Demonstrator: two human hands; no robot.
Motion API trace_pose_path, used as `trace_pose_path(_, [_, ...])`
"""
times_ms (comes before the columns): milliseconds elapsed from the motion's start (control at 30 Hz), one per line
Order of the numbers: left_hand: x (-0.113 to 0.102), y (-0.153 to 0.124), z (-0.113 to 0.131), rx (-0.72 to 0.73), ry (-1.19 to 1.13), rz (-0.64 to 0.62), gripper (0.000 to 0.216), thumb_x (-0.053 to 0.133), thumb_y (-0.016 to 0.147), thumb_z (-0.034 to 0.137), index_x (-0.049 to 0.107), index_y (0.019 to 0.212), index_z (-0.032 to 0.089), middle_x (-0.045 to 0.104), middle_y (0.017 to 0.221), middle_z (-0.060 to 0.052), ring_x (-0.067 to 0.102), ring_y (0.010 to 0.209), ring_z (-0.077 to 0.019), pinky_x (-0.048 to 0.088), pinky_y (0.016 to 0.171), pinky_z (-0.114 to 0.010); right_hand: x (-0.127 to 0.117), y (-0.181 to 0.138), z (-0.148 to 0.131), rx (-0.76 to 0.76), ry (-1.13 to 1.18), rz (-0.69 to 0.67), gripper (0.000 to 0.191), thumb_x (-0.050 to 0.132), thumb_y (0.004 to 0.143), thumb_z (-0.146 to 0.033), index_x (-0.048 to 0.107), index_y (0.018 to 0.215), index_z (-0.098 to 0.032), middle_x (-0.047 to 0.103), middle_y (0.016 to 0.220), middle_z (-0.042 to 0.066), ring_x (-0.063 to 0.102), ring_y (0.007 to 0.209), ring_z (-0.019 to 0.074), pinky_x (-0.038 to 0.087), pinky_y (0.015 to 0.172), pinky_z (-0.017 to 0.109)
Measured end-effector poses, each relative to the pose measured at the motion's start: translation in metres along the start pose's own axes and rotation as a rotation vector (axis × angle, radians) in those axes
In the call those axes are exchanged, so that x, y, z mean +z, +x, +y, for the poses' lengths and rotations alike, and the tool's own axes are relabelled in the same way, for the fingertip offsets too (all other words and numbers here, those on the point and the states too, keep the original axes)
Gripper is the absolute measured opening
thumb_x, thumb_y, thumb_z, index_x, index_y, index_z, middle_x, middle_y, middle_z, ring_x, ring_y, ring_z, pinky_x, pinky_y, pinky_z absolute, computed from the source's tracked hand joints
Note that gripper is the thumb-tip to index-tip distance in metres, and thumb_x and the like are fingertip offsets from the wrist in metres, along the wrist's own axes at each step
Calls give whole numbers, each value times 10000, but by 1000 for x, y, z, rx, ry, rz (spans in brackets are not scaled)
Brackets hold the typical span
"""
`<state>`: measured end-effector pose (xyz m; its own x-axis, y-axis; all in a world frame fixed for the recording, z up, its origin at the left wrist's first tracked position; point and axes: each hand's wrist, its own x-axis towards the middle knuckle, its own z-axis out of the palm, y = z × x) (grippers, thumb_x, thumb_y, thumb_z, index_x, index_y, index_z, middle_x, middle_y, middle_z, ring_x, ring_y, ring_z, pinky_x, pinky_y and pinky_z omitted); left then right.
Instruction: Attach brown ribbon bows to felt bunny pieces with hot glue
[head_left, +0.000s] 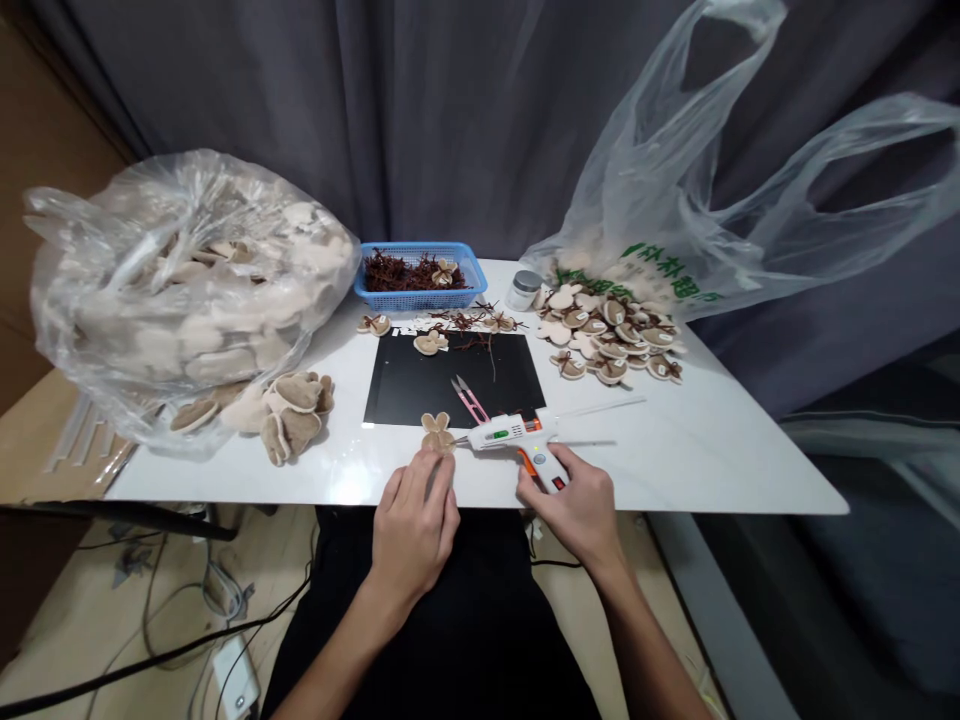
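One left grip [416, 515] is holding the bunny [436, 425] near the front of the tabletop [697, 455], likely steadying it; right grip [577, 508] is holding the glue gun [504, 433] by its handle, likely for aiming its nozzle [460, 440].

This is a small craft workspace, whether home or workshop is unclear: a white worktop [697, 465] before a grey curtain [457, 120], a glue gun [501, 432], snips [472, 403], a blue basket [420, 300], heaped plush pieces [613, 338], and loose cables [187, 648] on the floor [82, 605] below.
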<state>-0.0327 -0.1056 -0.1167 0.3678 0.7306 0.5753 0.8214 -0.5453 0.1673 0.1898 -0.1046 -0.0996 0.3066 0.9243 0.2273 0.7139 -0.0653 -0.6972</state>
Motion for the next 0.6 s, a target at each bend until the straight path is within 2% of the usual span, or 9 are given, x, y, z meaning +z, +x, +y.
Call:
trace_pose_path(433, [0, 0, 0, 7, 14, -3, 371, 474, 1063, 160, 695, 1353, 94, 744, 1364, -154, 685, 1284, -280, 438, 1077, -383, 0, -1, 6, -57, 44, 10, 227, 668, 785, -432, 699, 827, -211, 639, 562, -33, 519, 429, 132, 447, 488, 244])
trace_pose_path(600, [0, 0, 0, -2, 15, -5, 374, 474, 1062, 163, 694, 1358, 100, 745, 1363, -150, 687, 1282, -277, 437, 1078, -384, 3, -3, 11, -125, -24, 42, 242, 673, 821, -437, 716, 871, -204, 654, 566, -31, 519, 413, 131, 434, 482, 246])
